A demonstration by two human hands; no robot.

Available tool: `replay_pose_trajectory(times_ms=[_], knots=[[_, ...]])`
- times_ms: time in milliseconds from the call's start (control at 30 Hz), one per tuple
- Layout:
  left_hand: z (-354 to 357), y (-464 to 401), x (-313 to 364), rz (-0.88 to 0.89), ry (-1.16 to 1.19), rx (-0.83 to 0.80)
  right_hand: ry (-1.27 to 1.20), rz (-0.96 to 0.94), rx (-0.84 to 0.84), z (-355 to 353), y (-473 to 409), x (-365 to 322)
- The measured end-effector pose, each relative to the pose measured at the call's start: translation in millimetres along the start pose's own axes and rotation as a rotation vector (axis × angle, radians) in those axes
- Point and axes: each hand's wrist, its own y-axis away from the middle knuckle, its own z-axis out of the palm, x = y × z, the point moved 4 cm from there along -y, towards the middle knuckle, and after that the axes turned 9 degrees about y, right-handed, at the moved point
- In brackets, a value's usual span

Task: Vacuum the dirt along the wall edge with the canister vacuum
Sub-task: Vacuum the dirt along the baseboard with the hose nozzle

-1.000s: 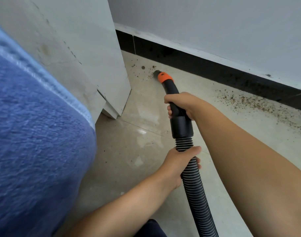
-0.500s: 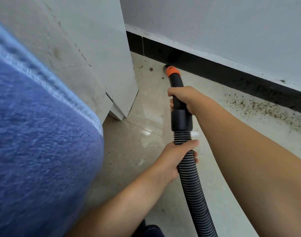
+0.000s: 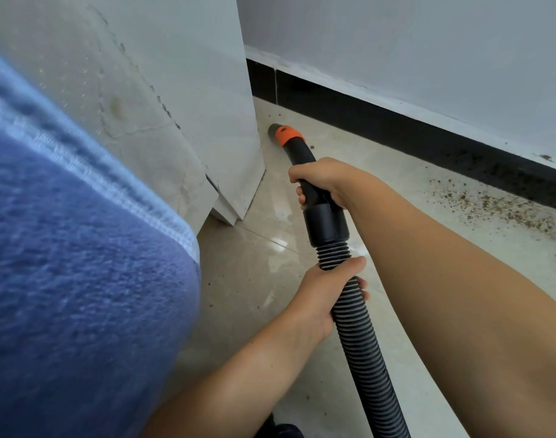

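Right hand (image 3: 321, 181) grips the nozzle handle (image 3: 305, 172), left hand (image 3: 325, 292) wraps the hose (image 3: 359, 336) just behind it. Nozzle mouth (image 3: 275, 129) works the corner ahead of the fingers; next, sweep rightward to the dirt (image 3: 498, 207) beside the baseboard (image 3: 428, 140).

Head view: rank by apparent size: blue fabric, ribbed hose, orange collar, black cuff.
1. blue fabric, fills the left side, but it lies nearest the camera, so this is apparent size only
2. ribbed hose
3. black cuff
4. orange collar, smallest and farthest
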Motion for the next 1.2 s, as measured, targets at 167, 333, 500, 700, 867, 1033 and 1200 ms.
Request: replay_pose_trajectory(times_ms=[167,333,500,700,867,1033,1200], knots=[[-7.9,-6.0,21.1,0.004,-0.006,0.01,-0.033,-0.012,0.051,6.4,-9.2,-16.2],[-15.4,-11.2,39.0,-0.001,-0.022,0.023,-0.084,-0.023,0.154,4.6,-18.2,-24.7],[-11.7,-9.2,27.0,0.014,-0.023,0.034,0.009,-0.022,0.043,13.9,-11.3,-23.2],[-10.7,6.9,-12.2,-0.063,-0.049,0.006,-0.03,0.008,0.067,13.0,12.1,14.5],[4.0,20.8,-47.3,-0.116,-0.123,-0.06,-0.102,0.066,0.151,-15.8,38.5,57.4],[11.2,24.4,-47.1,-0.124,-0.135,-0.078,-0.128,0.06,0.176,-30.9,44.9,62.3],[2.9,25.0,-44.4,-0.087,-0.077,-0.053,-0.037,0.042,0.109,-5.9,41.7,46.3]])
